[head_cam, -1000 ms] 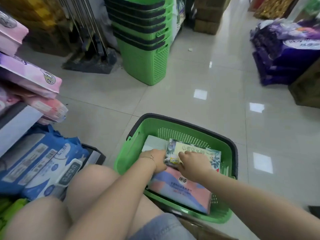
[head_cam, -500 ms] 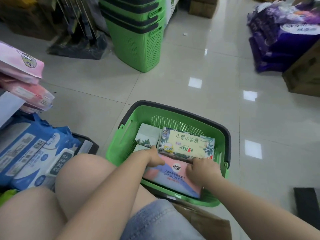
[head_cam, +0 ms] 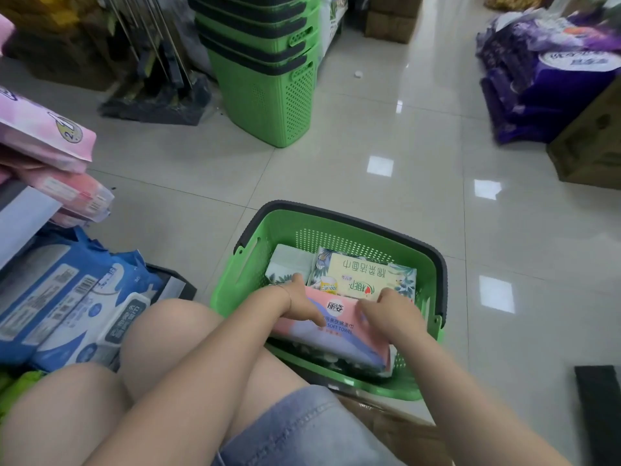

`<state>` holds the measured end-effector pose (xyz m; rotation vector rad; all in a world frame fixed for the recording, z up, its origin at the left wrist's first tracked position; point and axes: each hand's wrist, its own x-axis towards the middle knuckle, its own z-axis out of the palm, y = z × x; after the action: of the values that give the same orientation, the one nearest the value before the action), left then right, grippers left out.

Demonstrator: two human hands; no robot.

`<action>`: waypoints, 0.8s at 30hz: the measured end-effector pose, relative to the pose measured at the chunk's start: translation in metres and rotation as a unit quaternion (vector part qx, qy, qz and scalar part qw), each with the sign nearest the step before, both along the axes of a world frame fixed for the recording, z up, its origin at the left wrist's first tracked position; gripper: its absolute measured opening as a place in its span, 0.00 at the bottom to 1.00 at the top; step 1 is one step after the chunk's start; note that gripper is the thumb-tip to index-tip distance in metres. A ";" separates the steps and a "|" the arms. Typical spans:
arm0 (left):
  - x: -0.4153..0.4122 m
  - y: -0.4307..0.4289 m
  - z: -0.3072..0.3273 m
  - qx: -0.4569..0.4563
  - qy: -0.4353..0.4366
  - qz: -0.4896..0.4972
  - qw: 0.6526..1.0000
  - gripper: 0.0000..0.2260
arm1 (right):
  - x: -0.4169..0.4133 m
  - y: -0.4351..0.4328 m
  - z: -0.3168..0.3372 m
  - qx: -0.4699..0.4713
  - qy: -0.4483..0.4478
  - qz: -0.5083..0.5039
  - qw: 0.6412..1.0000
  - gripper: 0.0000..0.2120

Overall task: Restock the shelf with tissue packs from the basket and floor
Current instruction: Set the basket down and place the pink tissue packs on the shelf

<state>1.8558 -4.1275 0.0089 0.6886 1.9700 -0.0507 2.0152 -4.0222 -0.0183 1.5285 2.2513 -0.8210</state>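
- You are taking hold of the pink tissue pack [head_cam: 339,331], which is lying in the green basket [head_cam: 336,218]. Your left hand [head_cam: 302,302] is gripping its left end and your right hand [head_cam: 386,312] its right end, fingers seemingly curled over the edge.
- Next you are needing to lift it clear of the rim and swing it left toward the shelf [head_cam: 20,216].
- Your knee [head_cam: 174,331] and the blue wipe packs [head_cam: 67,297] are sitting in that path, and a yellow pack [head_cam: 363,274] is waiting just behind.

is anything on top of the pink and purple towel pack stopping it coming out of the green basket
Nothing visible. The left hand and right hand hold the pink and purple towel pack, topmost in the green plastic basket; the yellow tissue pack lies behind it.
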 end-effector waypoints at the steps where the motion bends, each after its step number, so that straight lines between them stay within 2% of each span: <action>1: -0.002 -0.001 0.004 0.005 0.008 0.002 1.000 0.46 | -0.003 0.003 0.006 0.011 0.000 0.002 1.000 0.17; 5: -0.015 -0.008 0.023 0.032 0.038 0.020 0.999 0.53 | -0.019 0.012 0.039 0.047 0.031 0.010 0.998 0.17; 8: -0.020 -0.017 0.042 0.062 0.058 0.032 0.996 0.53 | -0.031 0.010 0.060 0.067 0.066 0.018 0.995 0.13; 13: -0.032 -0.036 0.074 0.119 0.203 0.006 0.972 0.54 | -0.054 -0.001 0.087 0.097 0.126 0.034 0.987 0.12; 19: -0.049 -0.073 0.102 0.206 0.283 0.056 0.935 0.44 | -0.076 -0.018 0.127 0.111 0.198 0.099 0.969 0.14; 22: -0.060 -0.091 0.119 0.247 0.321 0.081 0.911 0.42 | -0.089 -0.029 0.152 0.121 0.237 0.145 0.953 0.18; 24: -0.068 -0.104 0.134 0.270 0.345 0.107 0.893 0.42 | -0.098 -0.037 0.167 0.121 0.274 0.181 0.937 0.27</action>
<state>1.7875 -4.2312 0.1433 0.8789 2.7830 0.4660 1.9175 -4.0592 0.1483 0.9853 3.0152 -0.9682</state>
